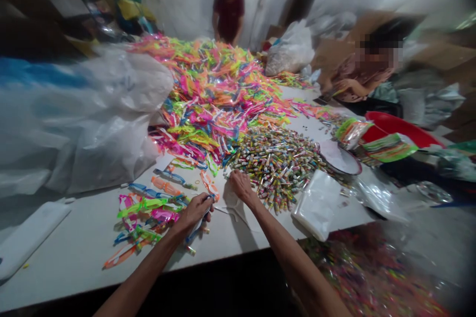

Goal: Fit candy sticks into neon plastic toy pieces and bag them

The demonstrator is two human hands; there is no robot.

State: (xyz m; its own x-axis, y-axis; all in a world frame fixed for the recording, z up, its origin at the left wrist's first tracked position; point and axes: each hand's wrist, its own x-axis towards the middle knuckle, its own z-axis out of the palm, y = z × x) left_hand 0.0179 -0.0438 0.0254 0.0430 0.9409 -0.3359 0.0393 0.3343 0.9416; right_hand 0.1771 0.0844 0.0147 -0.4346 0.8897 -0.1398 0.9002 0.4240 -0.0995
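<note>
My left hand [195,210] is closed around a blue plastic strip, near the front of the white table [74,247]. Beside it lies a small pile of neon plastic strips [143,220] in pink, green, blue and orange. My right hand [241,184] rests curled, palm down, at the near edge of a heap of small colourful tubes [275,161]; what its fingers pinch is hidden. A thin clear plastic bag [228,205] lies flat under and between my hands.
A large mound of neon strips [219,89] covers the table's middle. A big white sack [82,119] lies left, a stack of clear bags [318,205] right, with a red basin [401,129]. One person sits at the right [357,79]; another stands at the back [228,7].
</note>
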